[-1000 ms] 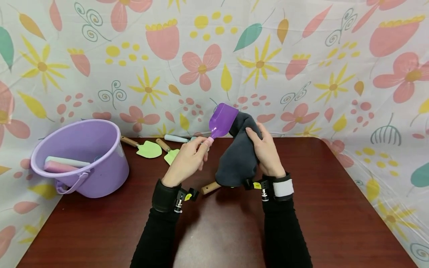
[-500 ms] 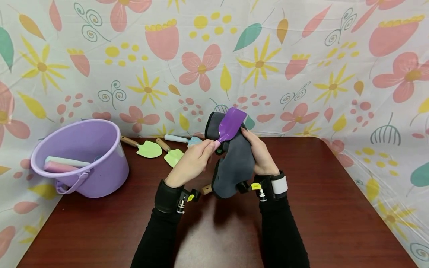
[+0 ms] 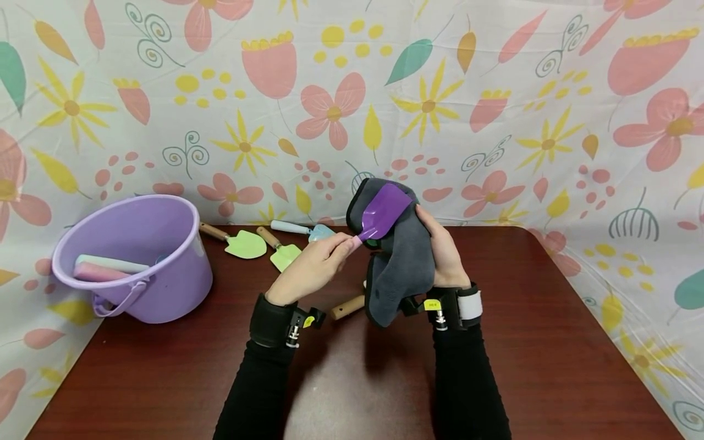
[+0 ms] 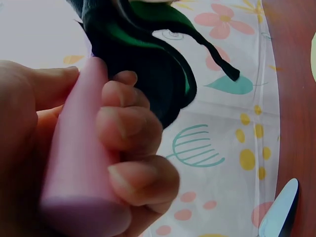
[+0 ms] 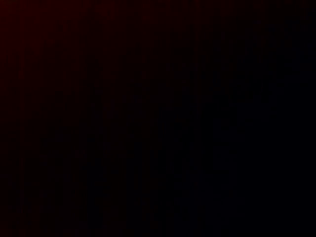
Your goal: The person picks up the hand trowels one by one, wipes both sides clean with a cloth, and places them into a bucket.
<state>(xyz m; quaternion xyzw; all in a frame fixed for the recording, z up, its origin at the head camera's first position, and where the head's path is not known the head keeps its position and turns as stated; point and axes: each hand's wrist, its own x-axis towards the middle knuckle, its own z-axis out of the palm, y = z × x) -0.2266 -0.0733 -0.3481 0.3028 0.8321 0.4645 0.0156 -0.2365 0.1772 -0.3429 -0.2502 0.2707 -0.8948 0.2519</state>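
My left hand [image 3: 309, 269] grips the pink handle [image 4: 81, 153] of a small hand shovel with a purple blade [image 3: 385, 211]. In the left wrist view the fingers curl round that handle. My right hand [image 3: 444, 255] holds a dark grey cloth [image 3: 407, 263] with black edging and a bit of green showing. The cloth lies behind the shovel's blade; some of the right fingers are hidden by it. Below the cloth a wooden handle [image 3: 348, 307] rests on the table, its other end covered. The right wrist view is almost wholly dark.
A lilac bucket [image 3: 181, 269] at the left holds a pink and a pale-coloured handle. Two green trowels, one rounder [image 3: 245, 244] and one narrower [image 3: 285, 256], and a light blue tool [image 3: 291, 227] lie by the back edge of the brown table [image 3: 528, 342]. A flowered curtain [image 3: 495, 91] hangs behind.
The cloth was behind and right of the blade; now it backs the blade, its edging facing me. The shovel has moved right and slightly down. The right hand has shifted its hold on the cloth.
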